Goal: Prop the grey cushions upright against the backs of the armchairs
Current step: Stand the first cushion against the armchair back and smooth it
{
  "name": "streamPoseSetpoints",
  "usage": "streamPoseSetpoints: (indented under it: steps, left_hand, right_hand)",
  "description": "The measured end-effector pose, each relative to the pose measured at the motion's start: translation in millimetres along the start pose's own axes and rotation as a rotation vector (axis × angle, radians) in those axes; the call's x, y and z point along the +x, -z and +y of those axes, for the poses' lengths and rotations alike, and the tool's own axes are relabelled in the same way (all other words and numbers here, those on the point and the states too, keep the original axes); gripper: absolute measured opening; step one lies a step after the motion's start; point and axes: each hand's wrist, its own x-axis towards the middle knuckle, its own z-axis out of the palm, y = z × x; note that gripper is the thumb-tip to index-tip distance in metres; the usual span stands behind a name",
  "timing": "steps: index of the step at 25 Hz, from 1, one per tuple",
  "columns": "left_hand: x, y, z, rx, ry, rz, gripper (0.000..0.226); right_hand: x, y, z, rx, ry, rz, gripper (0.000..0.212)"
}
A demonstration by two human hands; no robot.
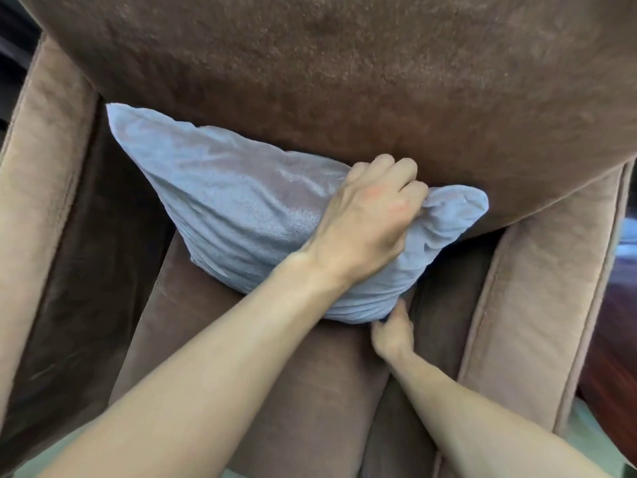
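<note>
Cushion: I see one grey cushion (241,208) on the seat (310,381) of a brown armchair, its upper edge leaning on the backrest (344,81). It sits tilted, one corner pointing up toward the left armrest (44,174), the opposite end bunched near the right armrest (537,305).

Cushion contact: its lower edge touches the seat; its upper edge presses into the base of the backrest.

Left hand: I read the left hand (368,222) as clamped on the cushion, fingers curled and gathering fabric at the right end. The fabric wrinkles around the knuckles.

Right hand: the right hand (393,332) is at the cushion's lower right corner, fingers tucked under the cloth. I take it as pinched on that corner, though the fingertips are hidden beneath the fabric.

Arms: both forearms reach in from the bottom edge, the left crossing over the seat, the right beside the seat's right side.

Surroundings: a dark floor strip (606,391) shows right of the chair, blurred.
</note>
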Motion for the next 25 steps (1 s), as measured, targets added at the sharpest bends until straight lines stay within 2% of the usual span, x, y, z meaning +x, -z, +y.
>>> streamPoseSetpoints:
  steps: [3,5,7,9,11,12,13,14,16,17,18,19,20,21,22,23,25]
  left_hand:
    - [5,5,-6,-0.096,0.059,0.172,0.016]
    - [-4,1,-8,-0.076,0.066,0.167,0.017]
    - [-15,-2,-7,-0.094,0.024,0.073,0.026]
    - [-24,9,-10,-0.114,0.013,0.070,0.041]
    - [-43,30,-21,-0.096,0.107,0.283,0.040]
    - [-61,39,-32,-0.050,0.210,0.418,0.034]
    - [-82,46,-44,-0.020,0.384,0.517,0.027]
    - [-115,39,-65,-0.030,0.650,0.576,0.021]
    - [-184,11,-111,-0.207,1.356,0.546,0.022]
    - [-213,-5,-127,-0.355,1.682,0.430,0.031]
    - [-238,-25,-139,-0.553,1.901,0.291,0.040]
    - [-253,-38,-141,-0.774,2.009,0.166,0.043]
    - [-259,-49,-142,-0.961,2.038,0.095,0.041]
    - [-261,-58,-144,-1.095,2.039,0.113,0.046]
    - [-260,-65,-149,-1.189,2.042,0.209,0.053]
    - [-253,-69,-154,-1.287,2.047,0.366,0.060]
    - [-241,-75,-170,-1.416,2.009,0.642,0.060]
  right_hand:
    - [6,-6,2,0.104,-0.192,-0.022,0.014]
    - [4,-10,5,0.087,-0.287,-0.049,0.019]
    - [-4,-7,3,0.068,-0.394,-0.185,0.031]
    - [-9,-4,-3,-0.168,-0.334,-0.334,0.035]
    - [-16,-6,-14,-0.498,-0.104,-0.404,0.034]
    - [-28,-8,-27,-0.582,-0.002,-0.455,0.031]
    - [-42,-13,-41,-0.639,0.100,-0.530,0.027]
    - [-59,-19,-61,-0.665,0.195,-0.611,0.023]
    - [-92,-30,-112,-0.675,0.482,-0.672,0.020]
    - [-109,-34,-143,-0.647,0.681,-0.597,0.019]
    - [-124,-40,-177,-0.574,0.881,-0.465,0.021]
    - [-133,-48,-211,-0.467,1.080,-0.292,0.023]
    - [-138,-55,-243,-0.356,1.272,-0.115,0.025]
    - [-143,-60,-269,-0.309,1.431,0.080,0.026]
    - [-138,-64,-291,-0.344,1.506,0.283,0.028]
    - [-130,-66,-305,-0.445,1.477,0.428,0.031]
    - [-111,-66,-313,-0.749,1.264,0.498,0.039]
